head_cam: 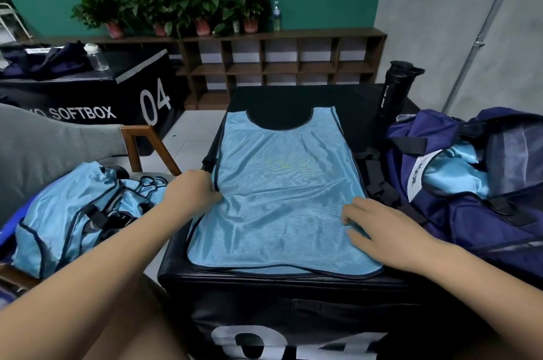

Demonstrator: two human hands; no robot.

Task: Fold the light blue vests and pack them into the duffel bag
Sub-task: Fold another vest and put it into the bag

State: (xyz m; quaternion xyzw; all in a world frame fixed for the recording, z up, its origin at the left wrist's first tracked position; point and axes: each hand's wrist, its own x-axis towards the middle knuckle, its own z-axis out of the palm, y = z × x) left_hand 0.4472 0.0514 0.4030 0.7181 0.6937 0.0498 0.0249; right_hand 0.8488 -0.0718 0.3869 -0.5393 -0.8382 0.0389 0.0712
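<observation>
A light blue mesh vest with dark trim lies spread flat on top of a black soft box, neck opening at the far end. My left hand pinches the vest's left edge with curled fingers. My right hand lies on the right side of the vest, fingers spread flat on the cloth. A navy duffel bag stands open on the right of the box, with light blue fabric showing inside it. A heap of more light blue vests sits on a chair to my left.
A black sport bottle stands at the box's far right corner. A wooden-armed grey chair is at left. A second black soft box with a dark bag and a jar stands behind. A cubby shelf with potted plants lines the back wall.
</observation>
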